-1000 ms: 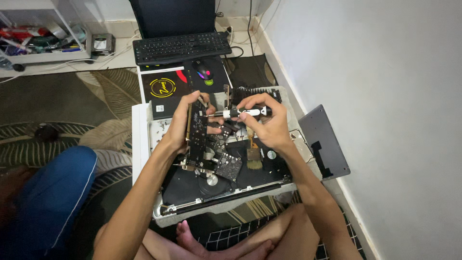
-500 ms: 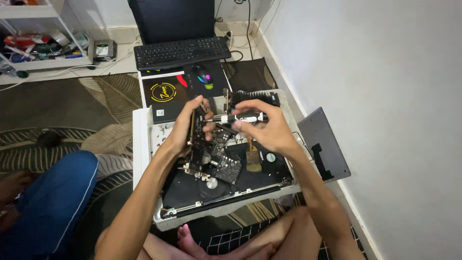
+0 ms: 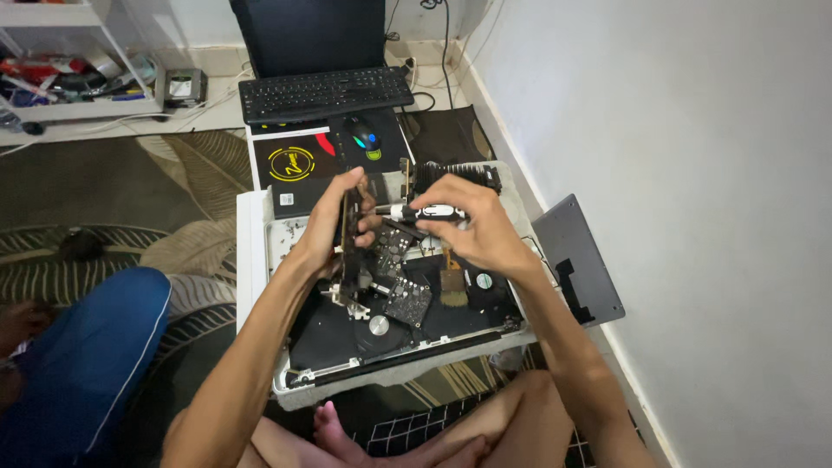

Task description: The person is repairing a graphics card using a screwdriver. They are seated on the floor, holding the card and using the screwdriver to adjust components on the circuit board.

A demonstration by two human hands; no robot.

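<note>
Up over the open computer case (image 3: 260, 260), the left hand (image 3: 334, 221) grips a circuit board (image 3: 351, 251) held on edge while the right hand (image 3: 472, 230) closes around a screwdriver (image 3: 425, 211) touching it, with a wall (image 3: 676, 173) close on the right and carpet (image 3: 130, 199) open to the left.

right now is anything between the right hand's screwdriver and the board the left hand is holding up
Nothing visible does. The left hand holds the circuit board on edge above the opened computer case, and the screwdriver in the right hand points straight at its upper part; whether the tip touches cannot be told.
</note>
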